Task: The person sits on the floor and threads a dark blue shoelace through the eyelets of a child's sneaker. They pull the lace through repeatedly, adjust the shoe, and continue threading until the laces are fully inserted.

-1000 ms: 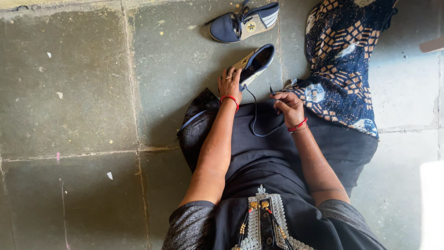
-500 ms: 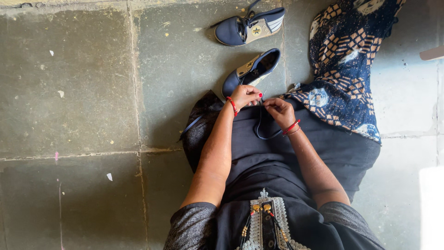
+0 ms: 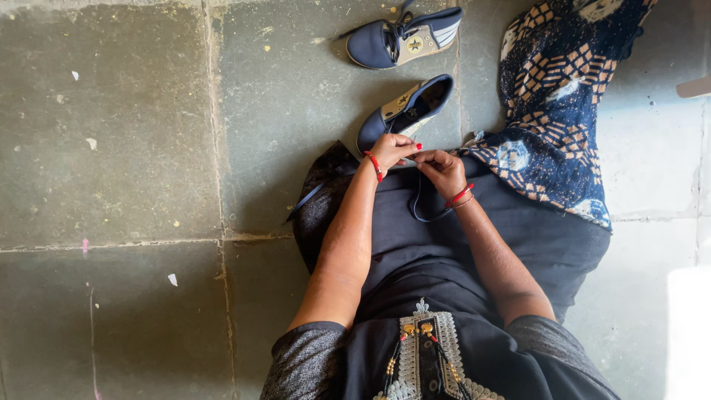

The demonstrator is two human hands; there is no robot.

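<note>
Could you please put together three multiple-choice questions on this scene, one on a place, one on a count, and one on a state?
1. Where does the unlaced navy shoe lie?
A. on the stone floor, just beyond the hands
B. on the person's lap
C. on top of the patterned cloth

2. How many shoes are in view?
A. one
B. two
C. three

3. What are the hands doing?
A. resting flat on the floor
B. pinching a dark shoelace between them
C. holding one shoe each

Answers:
1 A: the shoe sits on the floor right past the left hand.
2 B: besides it, only the laced navy shoe lies farther off.
3 B: the left hand and right hand meet, with the lace looping down from them.
</note>
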